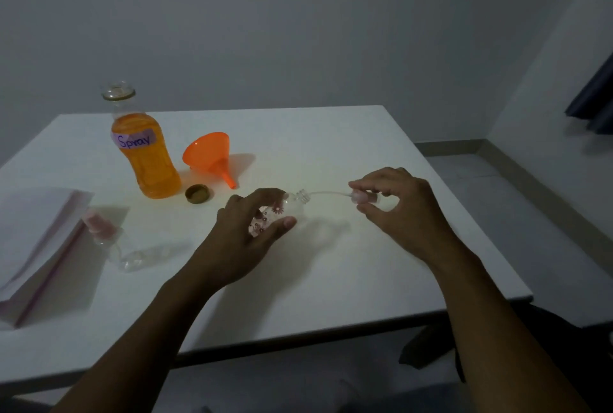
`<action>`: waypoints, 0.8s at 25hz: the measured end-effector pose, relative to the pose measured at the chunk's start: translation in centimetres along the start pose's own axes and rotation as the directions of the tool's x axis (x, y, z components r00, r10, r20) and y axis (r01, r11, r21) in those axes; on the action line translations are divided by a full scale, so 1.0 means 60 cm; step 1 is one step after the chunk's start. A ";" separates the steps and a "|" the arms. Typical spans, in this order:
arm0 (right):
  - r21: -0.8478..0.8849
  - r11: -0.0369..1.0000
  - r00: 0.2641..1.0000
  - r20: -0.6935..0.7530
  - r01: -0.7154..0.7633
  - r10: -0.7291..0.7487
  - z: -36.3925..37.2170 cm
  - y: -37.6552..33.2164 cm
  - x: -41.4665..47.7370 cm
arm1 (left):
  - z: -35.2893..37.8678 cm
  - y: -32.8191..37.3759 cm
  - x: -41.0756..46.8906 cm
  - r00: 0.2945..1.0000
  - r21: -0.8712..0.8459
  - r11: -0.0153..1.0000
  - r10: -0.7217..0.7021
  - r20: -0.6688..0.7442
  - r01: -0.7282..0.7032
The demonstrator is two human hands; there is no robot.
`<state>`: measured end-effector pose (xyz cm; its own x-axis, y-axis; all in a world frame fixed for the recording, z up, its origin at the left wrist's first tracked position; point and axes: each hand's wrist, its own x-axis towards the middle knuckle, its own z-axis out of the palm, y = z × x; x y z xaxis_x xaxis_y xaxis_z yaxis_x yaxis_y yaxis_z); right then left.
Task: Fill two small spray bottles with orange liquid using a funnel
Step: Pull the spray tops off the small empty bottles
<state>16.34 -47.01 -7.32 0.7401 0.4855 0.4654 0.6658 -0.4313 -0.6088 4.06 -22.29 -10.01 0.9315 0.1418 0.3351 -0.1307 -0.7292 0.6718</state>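
My left hand (247, 230) grips a small clear spray bottle (292, 205) with flower prints, tilted with its open neck toward the right. My right hand (394, 203) pinches the bottle's pink spray head (360, 197); its thin dip tube (326, 193) reaches back to the bottle's neck. A second small spray bottle (132, 251) with a pink cap lies on its side at the left. The open bottle of orange liquid (149, 153), labelled "Spray", stands at the back left. Beside it an orange funnel (212, 155) lies on its side.
A gold bottle cap (198, 193) lies in front of the orange bottle. A zip bag (39, 246) lies at the table's left edge. The white table (331, 280) ends close on the right and at the front; a wall stands behind it.
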 end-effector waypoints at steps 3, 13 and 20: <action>0.134 0.961 0.969 -0.027 -0.241 0.246 -0.022 0.041 -0.014 | 0.037 0.038 0.014 0.999 -0.194 0.981 -0.020 -0.051 0.009; 0.113 0.892 0.868 -0.206 -0.437 0.451 -0.035 0.146 -0.028 | 0.204 0.114 0.102 0.998 -0.416 0.909 -0.050 -0.028 0.034; 0.025 0.881 0.858 -0.219 -0.472 0.465 -0.037 0.163 -0.032 | 0.254 0.127 0.121 0.998 -0.436 0.899 -0.062 -0.027 0.044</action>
<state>21.63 -53.83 -12.74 0.9653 0.0496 0.2564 0.2354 -0.5901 -0.7723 14.99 -37.02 -12.53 0.9283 0.2046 0.3106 -0.2247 -0.3570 0.9067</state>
